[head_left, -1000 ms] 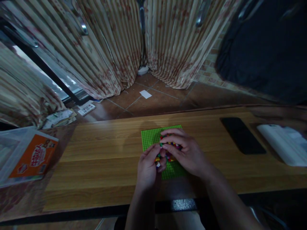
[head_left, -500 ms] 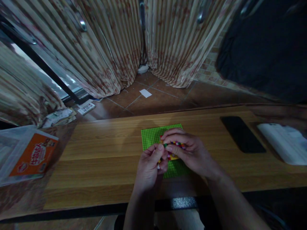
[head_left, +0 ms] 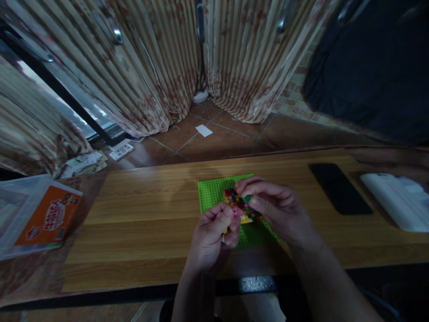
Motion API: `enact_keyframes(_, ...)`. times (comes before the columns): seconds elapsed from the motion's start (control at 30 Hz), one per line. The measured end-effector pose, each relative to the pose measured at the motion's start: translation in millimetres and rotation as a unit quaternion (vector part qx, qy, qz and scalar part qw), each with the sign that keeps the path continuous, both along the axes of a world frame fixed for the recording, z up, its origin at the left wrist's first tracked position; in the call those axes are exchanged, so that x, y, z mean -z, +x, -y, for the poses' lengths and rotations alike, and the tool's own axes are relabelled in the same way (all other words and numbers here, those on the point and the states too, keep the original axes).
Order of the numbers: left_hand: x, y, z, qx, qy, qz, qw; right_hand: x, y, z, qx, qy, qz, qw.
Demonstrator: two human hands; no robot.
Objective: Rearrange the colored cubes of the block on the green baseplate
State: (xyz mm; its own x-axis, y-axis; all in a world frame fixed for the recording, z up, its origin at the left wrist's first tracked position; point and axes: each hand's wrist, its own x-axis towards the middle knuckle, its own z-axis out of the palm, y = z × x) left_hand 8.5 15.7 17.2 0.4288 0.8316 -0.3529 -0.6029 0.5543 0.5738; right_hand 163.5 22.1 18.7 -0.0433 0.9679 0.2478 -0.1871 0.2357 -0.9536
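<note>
- Green studded baseplate (head_left: 209,197) lay flat on wood-grain table (head_left: 134,223), approx mid-length, partly hidden by both hands.
- Progress (my read): partway. Multicolour brick patch (head_left: 231,195), w/ red, yellow + dark pcs, was already on plate; exact count n/a, hands blocked view.
- Remaining, AFAICT: loose bricks in both hands weren't on plate yet. Studs at plate's far-L corner + near edge were bare; couldn't tell if those mattered.
- R hand (head_left: 276,208): thumb + fingertips pinching dark green brick (head_left: 247,198) over patch; contact w/ patch unclear.
- L hand (head_left: 214,228): fingers curled, thumb against index, pink brick (head_left: 235,210) at tips. Yellow + white bits showed lower in the grip, prob. more bricks, qty unknown.
- Containers: clear plastic box (head_left: 25,180) at far L, beside table. Orange printed pack (head_left: 50,219) w/ white lettering was in it or against its side, couldn't tell which. Other contents too blurry.
- Black phone (head_left: 340,188) + white item (head_left: 397,201) sat at table's R end; latter's type unclear.
</note>
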Motion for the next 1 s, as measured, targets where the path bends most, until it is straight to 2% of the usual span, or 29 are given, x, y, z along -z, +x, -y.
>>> enact_keyframes(0.27, 7.5, -2.8, -8.2, -0.09, -0.032, -0.044, 0.994, 1.4, 18.6, -9.8, 0.17, -0.077, -0.027, 0.982)
enact_keyframes(0.4, 11.1, -2.3, -10.3, -0.109, -0.044, -0.049, 0.992, 6.7, 24.2, -15.4, 0.207, -0.099, -0.033, 0.973)
enact_keyframes(0.6, 12.9, -2.7, -10.0, -0.112, -0.04, -0.055, 0.991, 22.1, 22.2, -20.3, 0.22, -0.117, 0.065, 0.966)
enact_keyframes(0.87, 13.0, -3.4, -9.1, -0.113, -0.042, -0.059, 0.991, 29.9, 23.8, -19.6, 0.2, -0.021, 0.206, 0.958)
enact_keyframes(1.0, 13.3, -3.8, -8.3, -0.116, -0.037, -0.059, 0.991, 33.5, 25.2, -19.1, 0.202, 0.021, 0.265, 0.943)
